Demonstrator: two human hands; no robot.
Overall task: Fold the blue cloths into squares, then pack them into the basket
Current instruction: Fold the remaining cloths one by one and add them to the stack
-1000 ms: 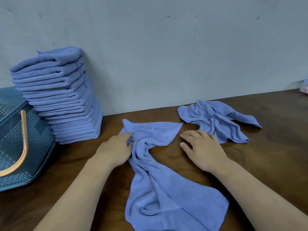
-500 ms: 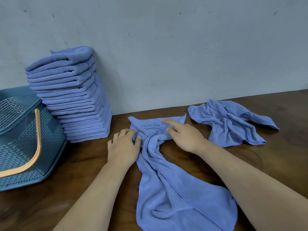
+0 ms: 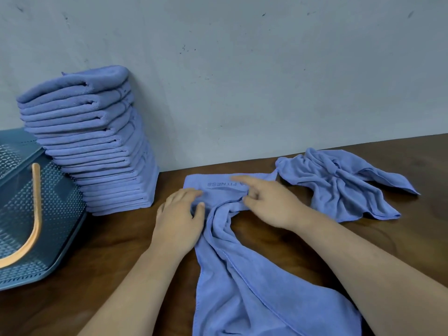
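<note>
A long blue cloth (image 3: 242,275) lies rumpled on the wooden table (image 3: 97,299), running from the near edge toward the wall. Its far end is spread flat with grey lettering showing. My left hand (image 3: 179,217) pinches the cloth's left side between thumb and fingers. My right hand (image 3: 269,202) lies on the far end, index finger stretched over the lettering, thumb and curled fingers pinching the bunched fabric. A second blue cloth (image 3: 339,185) lies crumpled to the right. The blue mesh basket (image 3: 55,214) with an orange handle stands at the left.
A tall stack of folded blue cloths (image 3: 97,146) leans against the grey wall (image 3: 266,81), between the basket and my hands. Bare wood shows at the front left and to the far right.
My right hand moved left from the table onto the cloth's far end and took hold of it. The far end has been spread flatter. My left hand stayed on the cloth.
</note>
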